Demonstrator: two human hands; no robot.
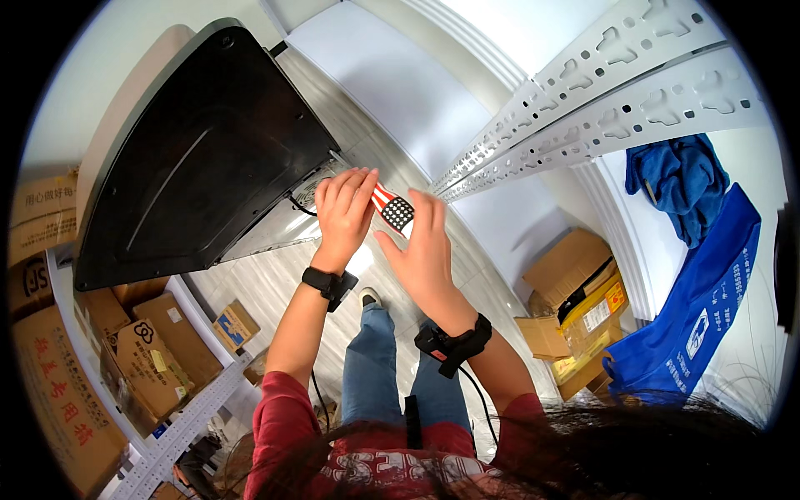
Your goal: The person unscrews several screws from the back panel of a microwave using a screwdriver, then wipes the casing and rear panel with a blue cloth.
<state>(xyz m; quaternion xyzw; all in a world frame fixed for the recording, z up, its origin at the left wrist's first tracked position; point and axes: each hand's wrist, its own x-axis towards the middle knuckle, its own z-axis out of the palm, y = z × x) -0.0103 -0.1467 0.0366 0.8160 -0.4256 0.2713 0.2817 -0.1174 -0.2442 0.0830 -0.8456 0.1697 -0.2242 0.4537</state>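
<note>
1. Your left hand is closed on the red-and-white striped end of a small patterned piece; its thumb is hidden.
2. The patterned piece sits in the air between your 2 hands, its black part with white stars toward your right side.
3. Your right hand stands wide, thumb and fingers spread about the starred end; whether they touch it, I cannot tell.
4. Just left of your left hand, a black cable shows beside a large black panel.
5. You wear a black wristband on your left wrist and another on your right.
6. On your right are white perforated posts, a crumpled blue cloth, a blue bag and an opened cardboard box.
7. On your left, brown cartons stand grouped near the light floor.
</note>
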